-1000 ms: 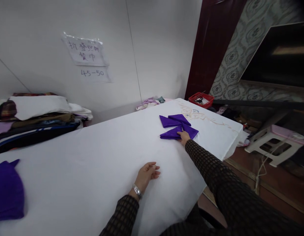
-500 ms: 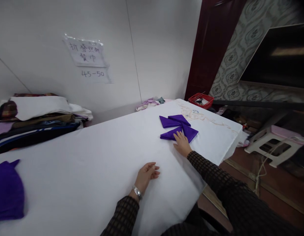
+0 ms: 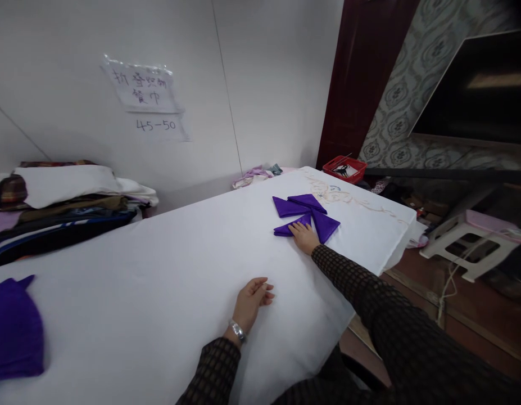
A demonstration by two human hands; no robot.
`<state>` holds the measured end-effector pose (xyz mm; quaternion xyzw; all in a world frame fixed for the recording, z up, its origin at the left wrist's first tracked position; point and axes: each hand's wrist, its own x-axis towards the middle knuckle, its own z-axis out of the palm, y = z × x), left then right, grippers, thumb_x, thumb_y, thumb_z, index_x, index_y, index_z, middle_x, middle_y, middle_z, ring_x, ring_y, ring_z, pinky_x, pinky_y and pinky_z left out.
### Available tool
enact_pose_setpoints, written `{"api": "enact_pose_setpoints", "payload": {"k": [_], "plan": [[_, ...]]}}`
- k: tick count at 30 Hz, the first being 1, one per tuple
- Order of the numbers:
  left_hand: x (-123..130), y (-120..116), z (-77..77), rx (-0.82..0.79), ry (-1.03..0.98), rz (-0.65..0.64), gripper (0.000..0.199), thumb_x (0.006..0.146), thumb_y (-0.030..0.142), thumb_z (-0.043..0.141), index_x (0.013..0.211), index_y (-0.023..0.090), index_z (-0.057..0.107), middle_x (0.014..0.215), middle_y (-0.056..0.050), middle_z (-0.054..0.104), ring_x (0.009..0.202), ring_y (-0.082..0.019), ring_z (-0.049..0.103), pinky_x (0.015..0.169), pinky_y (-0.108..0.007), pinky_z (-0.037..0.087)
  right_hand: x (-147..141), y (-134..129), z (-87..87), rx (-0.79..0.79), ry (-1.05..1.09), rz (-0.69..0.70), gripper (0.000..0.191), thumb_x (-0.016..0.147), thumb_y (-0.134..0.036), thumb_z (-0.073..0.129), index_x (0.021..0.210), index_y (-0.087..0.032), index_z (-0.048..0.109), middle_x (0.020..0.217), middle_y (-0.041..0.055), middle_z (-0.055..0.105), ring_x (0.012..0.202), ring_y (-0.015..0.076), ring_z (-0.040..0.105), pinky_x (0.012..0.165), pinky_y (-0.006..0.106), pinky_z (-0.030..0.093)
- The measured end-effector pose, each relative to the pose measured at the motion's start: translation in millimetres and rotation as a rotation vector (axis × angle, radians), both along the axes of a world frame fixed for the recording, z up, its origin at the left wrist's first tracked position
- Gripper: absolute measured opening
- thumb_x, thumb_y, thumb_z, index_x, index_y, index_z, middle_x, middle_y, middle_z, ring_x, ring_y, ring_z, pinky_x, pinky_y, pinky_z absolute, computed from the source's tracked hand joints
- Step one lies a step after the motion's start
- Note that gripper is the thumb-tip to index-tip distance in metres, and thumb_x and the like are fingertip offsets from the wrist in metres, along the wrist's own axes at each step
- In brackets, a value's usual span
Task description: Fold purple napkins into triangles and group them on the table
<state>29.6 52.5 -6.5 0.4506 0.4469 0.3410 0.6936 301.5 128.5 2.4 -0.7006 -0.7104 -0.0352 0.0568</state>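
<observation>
A purple cloth napkin (image 3: 326,225), folded into a pinwheel of several pointed flaps, lies flat on the white tablecloth (image 3: 159,292). The near left flap is under the fingers of my right hand (image 3: 306,238), which lie stretched over it without gripping. My left hand (image 3: 250,302), with a silver watch at the wrist, rests on the tablecloth nearer to me. Its fingers are loosely bent and apart, holding nothing. Another purple cloth (image 3: 16,332) is partly cut off at the left edge.
Folded clothes (image 3: 75,197) are piled at the back left against the wall. A red basket (image 3: 344,169) stands beyond the far end of the table. On the right, a pink and white stool (image 3: 475,239) is on the floor. Handwritten paper signs (image 3: 146,93) hang on the wall.
My right hand has shifted slightly left, with its fingers now further onto the near left flap. My left hand has stayed in place.
</observation>
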Motion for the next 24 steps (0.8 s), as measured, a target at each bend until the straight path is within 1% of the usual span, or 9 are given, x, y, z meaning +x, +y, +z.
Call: {"api": "enact_pose_setpoints", "payload": {"k": [4, 9, 12, 15, 17, 21, 24], "plan": [[0.0, -0.1, -1.7, 0.005, -0.009, 0.002, 0.043, 0.063, 0.041, 0.071, 0.094, 0.013, 0.058, 0.083, -0.007, 0.068, 0.063, -0.014, 0.064, 0.057, -0.026, 0.052, 3.5, 3.9, -0.7, -0.013, 0.002, 0.012, 0.050, 0.090, -0.020, 0.037, 0.139, -0.016, 0.040, 0.143, 0.0119, 0.041, 0.133, 0.0269, 0.032, 0.107, 0.047, 0.020], [0.0, -0.9, -3.1, 0.024, -0.010, 0.005, 0.041, 0.064, 0.041, 0.071, 0.093, 0.014, 0.059, 0.083, -0.007, 0.069, 0.063, -0.014, 0.064, 0.057, -0.027, 0.053, -0.3, 2.2, -1.4, -0.005, 0.007, -0.008, 0.050, 0.090, -0.020, 0.035, 0.140, -0.013, 0.038, 0.144, 0.0136, 0.040, 0.132, 0.0281, 0.033, 0.105, 0.046, 0.025], [0.4, -1.2, -2.5, 0.036, -0.001, 0.006, 0.041, 0.064, 0.042, 0.070, 0.092, 0.014, 0.059, 0.083, -0.007, 0.069, 0.063, -0.014, 0.064, 0.057, -0.027, 0.053, -4.9, 1.4, -0.9, 0.012, 0.003, -0.014, 0.051, 0.090, -0.019, 0.035, 0.141, -0.013, 0.036, 0.144, 0.0144, 0.038, 0.133, 0.0286, 0.031, 0.106, 0.047, 0.022], [0.9, -1.7, -1.3, 0.039, 0.008, 0.006, 0.042, 0.064, 0.042, 0.070, 0.092, 0.014, 0.059, 0.082, -0.007, 0.069, 0.063, -0.014, 0.064, 0.057, -0.027, 0.053, -9.0, 3.7, -1.3, 0.028, -0.007, 0.021, 0.051, 0.091, -0.022, 0.037, 0.142, -0.015, 0.034, 0.146, 0.0146, 0.036, 0.135, 0.0283, 0.028, 0.107, 0.048, 0.019], [1.0, -2.2, -0.7, 0.040, 0.010, 0.010, 0.042, 0.063, 0.043, 0.070, 0.092, 0.014, 0.059, 0.082, -0.006, 0.068, 0.062, -0.014, 0.064, 0.057, -0.026, 0.053, -10.8, 6.2, -3.1, 0.014, -0.006, 0.034, 0.050, 0.091, -0.024, 0.037, 0.141, -0.016, 0.035, 0.146, 0.0142, 0.036, 0.135, 0.0278, 0.028, 0.107, 0.048, 0.020], [0.8, -3.2, -0.5, 0.048, 0.011, 0.021, 0.041, 0.064, 0.043, 0.070, 0.092, 0.014, 0.059, 0.082, -0.006, 0.068, 0.063, -0.014, 0.064, 0.057, -0.026, 0.052, -12.0, 8.2, -7.9, -0.021, 0.004, 0.015, 0.047, 0.093, -0.025, 0.034, 0.139, -0.017, 0.040, 0.144, 0.0141, 0.038, 0.133, 0.0276, 0.032, 0.104, 0.047, 0.025], [0.7, -3.4, -0.9, 0.055, 0.005, 0.022, 0.042, 0.063, 0.043, 0.071, 0.092, 0.015, 0.060, 0.081, -0.006, 0.068, 0.062, -0.014, 0.064, 0.058, -0.027, 0.052, -12.8, 5.5, -9.1, -0.010, -0.001, 0.019, 0.048, 0.093, -0.025, 0.035, 0.140, -0.017, 0.037, 0.146, 0.0143, 0.036, 0.134, 0.0280, 0.030, 0.106, 0.049, 0.022]]}}
